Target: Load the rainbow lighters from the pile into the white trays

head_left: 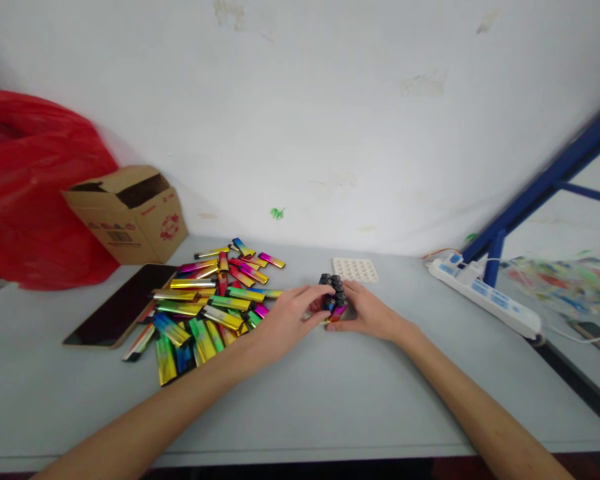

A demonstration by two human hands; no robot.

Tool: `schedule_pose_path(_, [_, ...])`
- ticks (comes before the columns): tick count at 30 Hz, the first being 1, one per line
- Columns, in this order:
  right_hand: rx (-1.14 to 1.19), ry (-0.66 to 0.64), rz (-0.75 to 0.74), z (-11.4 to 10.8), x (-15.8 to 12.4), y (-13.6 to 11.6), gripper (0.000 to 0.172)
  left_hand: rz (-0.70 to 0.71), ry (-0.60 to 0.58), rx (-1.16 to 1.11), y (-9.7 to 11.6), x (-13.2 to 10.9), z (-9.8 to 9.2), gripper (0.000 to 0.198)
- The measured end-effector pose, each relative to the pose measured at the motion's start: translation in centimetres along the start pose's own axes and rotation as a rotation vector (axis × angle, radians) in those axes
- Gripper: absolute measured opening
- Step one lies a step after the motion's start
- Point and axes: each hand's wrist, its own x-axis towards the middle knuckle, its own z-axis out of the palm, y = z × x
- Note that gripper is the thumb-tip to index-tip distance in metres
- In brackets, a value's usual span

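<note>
Lighters [338, 295] stand bunched upright on the table [300, 407], left hand [296, 310] pinching them narrowly, right hand [369, 312] cupped around their side, so a small batch looks gathered, while the larger loose pile [229, 303] at left appears still ungrouped.
</note>
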Motion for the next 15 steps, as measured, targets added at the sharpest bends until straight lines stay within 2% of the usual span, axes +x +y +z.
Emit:
schedule_pose_path(5, [0.001, -0.002, -0.008, -0.1, 0.0, -0.1, 0.063, -0.071, -0.005, -0.021, 0.0, 0.0, -0.7, 0.048])
schedule_pose_path(9, [0.0, -0.007, -0.001, -0.3, 0.0, -0.2, 0.059, -0.065, 0.001, 0.005, 0.3, 0.5, -3.4, 0.017])
schedule_pose_path(12, [-0.021, -0.005, 0.0, -0.2, 0.0, -0.2, 0.059, -0.088, -0.02, 0.077, -1.0, 0.6, -5.9, 0.02])
schedule_pose_path(15, [-0.045, -0.009, 0.004, -0.2, 0.0, -0.2, 0.059, -0.084, -0.022, 0.216, -3.6, 0.3, -7.8, 0.022])
